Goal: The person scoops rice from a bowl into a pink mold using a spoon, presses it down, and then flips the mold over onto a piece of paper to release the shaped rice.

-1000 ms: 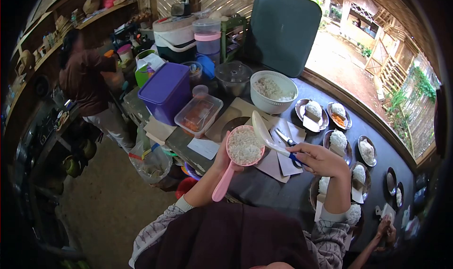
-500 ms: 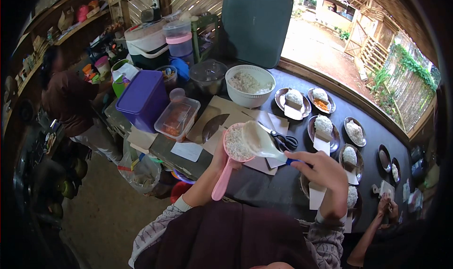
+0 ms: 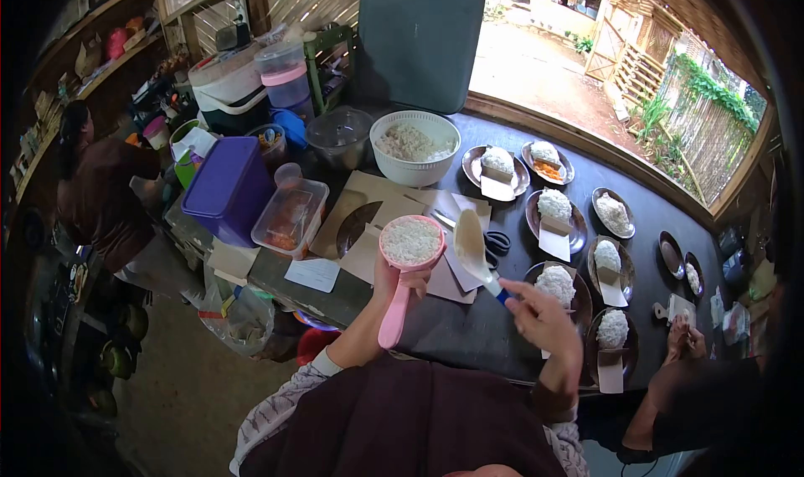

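My left hand [image 3: 387, 286] is wrapped round a pink scoop [image 3: 393, 319] whose round cup is filled level with white rice [image 3: 411, 241]. In my right hand [image 3: 544, 319] is a rice paddle [image 3: 471, 247] with a broad pale blade and a blue handle, tilted up just right of the scoop and apart from it. Black-handled scissors [image 3: 497, 242] lie behind the paddle on cut cardboard [image 3: 360, 263]. Beyond the scoop stands a white bowl of rice [image 3: 416, 169].
Several brown plates [image 3: 609, 209] with rice mounds and folded card pieces stand on the right. A purple container [image 3: 222, 194] and a clear tub of orange food [image 3: 291, 217] are left. One co-worker [image 3: 109, 196] stands far left; another's hands [image 3: 685, 341] work at far right.
The paddle has moved off the rice to the right and now stands more upright. The scoop's rice looks levelled. My view has shifted slightly, bringing more of the right-hand plates into sight.
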`<state>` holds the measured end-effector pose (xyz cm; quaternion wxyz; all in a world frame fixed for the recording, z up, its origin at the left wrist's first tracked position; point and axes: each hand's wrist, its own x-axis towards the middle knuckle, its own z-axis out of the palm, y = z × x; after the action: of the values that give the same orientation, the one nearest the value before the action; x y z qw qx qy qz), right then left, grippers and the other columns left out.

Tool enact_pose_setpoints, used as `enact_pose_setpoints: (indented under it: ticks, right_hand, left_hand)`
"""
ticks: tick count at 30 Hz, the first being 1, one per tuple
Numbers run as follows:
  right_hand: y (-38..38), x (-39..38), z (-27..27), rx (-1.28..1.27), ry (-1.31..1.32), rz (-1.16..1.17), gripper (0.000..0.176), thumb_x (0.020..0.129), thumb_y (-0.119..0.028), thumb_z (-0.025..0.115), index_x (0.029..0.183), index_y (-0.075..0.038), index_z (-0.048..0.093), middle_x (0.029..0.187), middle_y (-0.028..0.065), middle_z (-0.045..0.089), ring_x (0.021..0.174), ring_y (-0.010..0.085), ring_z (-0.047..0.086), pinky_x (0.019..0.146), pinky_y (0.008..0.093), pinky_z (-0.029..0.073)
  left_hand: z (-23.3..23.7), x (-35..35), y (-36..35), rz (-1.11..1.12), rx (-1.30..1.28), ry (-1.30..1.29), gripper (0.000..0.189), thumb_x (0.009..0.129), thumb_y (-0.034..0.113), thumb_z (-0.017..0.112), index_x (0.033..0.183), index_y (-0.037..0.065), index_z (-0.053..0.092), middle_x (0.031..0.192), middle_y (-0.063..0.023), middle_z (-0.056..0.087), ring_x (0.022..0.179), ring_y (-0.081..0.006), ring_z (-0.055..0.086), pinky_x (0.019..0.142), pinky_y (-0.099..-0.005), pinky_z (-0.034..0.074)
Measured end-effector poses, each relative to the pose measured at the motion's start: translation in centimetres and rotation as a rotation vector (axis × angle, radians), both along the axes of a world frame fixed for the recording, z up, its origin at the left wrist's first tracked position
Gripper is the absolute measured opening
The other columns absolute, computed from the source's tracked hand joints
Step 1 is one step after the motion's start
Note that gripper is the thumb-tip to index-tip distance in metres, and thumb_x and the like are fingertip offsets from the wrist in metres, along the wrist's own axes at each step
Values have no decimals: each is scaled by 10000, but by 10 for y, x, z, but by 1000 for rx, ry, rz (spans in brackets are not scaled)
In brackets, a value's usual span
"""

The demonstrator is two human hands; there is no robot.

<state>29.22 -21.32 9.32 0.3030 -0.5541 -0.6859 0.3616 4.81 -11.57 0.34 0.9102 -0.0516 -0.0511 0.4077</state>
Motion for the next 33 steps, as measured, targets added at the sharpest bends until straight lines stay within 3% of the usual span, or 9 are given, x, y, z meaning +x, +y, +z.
enact_pose_setpoints:
  ticks: [7, 10, 15, 16, 18, 20, 27, 29, 33]
  right_hand:
    - [-8, -38, -29, -105, 156, -44, 362, 882, -140, 586, 1240, -119, 535, 546, -14, 472, 456, 45, 435, 445, 219, 371]
    - [-3, -45, -27, 12, 146, -80, 350, 879, -136, 587, 1225, -104, 543, 559, 57, 520, 456, 80, 456, 466, 244, 398]
    - [12, -42, -31, 385, 4, 35, 329, 858, -154, 604, 1182, -103, 569, 634, 208, 539, 458, 292, 488, 502, 313, 419]
    - [12, -39, -26, 386, 5, 37, 329, 858, -154, 604, 1182, -103, 569, 634, 208, 539, 458, 292, 488, 502, 313, 419]
    - [10, -34, -9, 170, -139, 103, 332, 853, -112, 604, 1180, -72, 568, 841, 193, 639, 571, 190, 570, 601, 277, 453]
    - [11, -34, -1, 141, -162, 122, 336, 850, -119, 608, 1181, -72, 568, 821, 186, 637, 567, 194, 567, 597, 273, 451]
    - [19, -24, 1, 207, -113, 147, 348, 830, -83, 627, 1174, -63, 578, 675, 95, 609, 507, 107, 534, 517, 244, 428]
    - [15, -25, 4, 189, -55, 81, 321, 827, -98, 632, 1142, -56, 586, 659, 118, 604, 508, 165, 547, 531, 262, 438]
    - [10, -25, 0, 194, 33, -49, 268, 807, -76, 645, 1067, -26, 602, 732, 152, 629, 589, 230, 610, 570, 293, 461]
  left_hand:
    - [-12, 3, 1, 101, 30, -59, 638, 816, 548, 524, 1249, 84, 456, 948, -83, 584, 482, -49, 376, 378, -147, 347]
    - [5, 7, -7, 205, 52, 125, 608, 842, 568, 469, 1248, 115, 460, 997, -71, 592, 460, -51, 381, 351, -143, 338]
    - [20, 7, -20, 326, 135, 508, 626, 859, 611, 398, 1262, 136, 455, 1054, -97, 596, 431, -74, 440, 298, -144, 322]
    - [18, 4, -21, 310, 200, 546, 644, 858, 627, 380, 1263, 132, 454, 1055, -112, 595, 446, -88, 477, 295, -149, 329]
    - [12, -1, -19, 297, 262, 584, 662, 856, 642, 362, 1263, 128, 453, 1055, -126, 594, 461, -102, 514, 292, -153, 337]
    - [6, -6, -17, 250, 415, 575, 672, 864, 646, 334, 1267, 120, 448, 1062, -156, 587, 507, -130, 568, 290, -159, 354]
    - [16, -7, -17, 264, 345, 544, 645, 889, 605, 337, 1265, 95, 450, 1021, -127, 611, 510, -109, 565, 288, -160, 331]
    - [26, -6, -17, 262, 160, 513, 642, 884, 605, 350, 1292, 115, 425, 1152, -145, 559, 527, -129, 590, 286, -151, 359]
    - [18, -12, -9, 266, 257, 446, 647, 875, 612, 368, 1288, 119, 433, 1148, -136, 570, 490, -101, 563, 287, -139, 345]
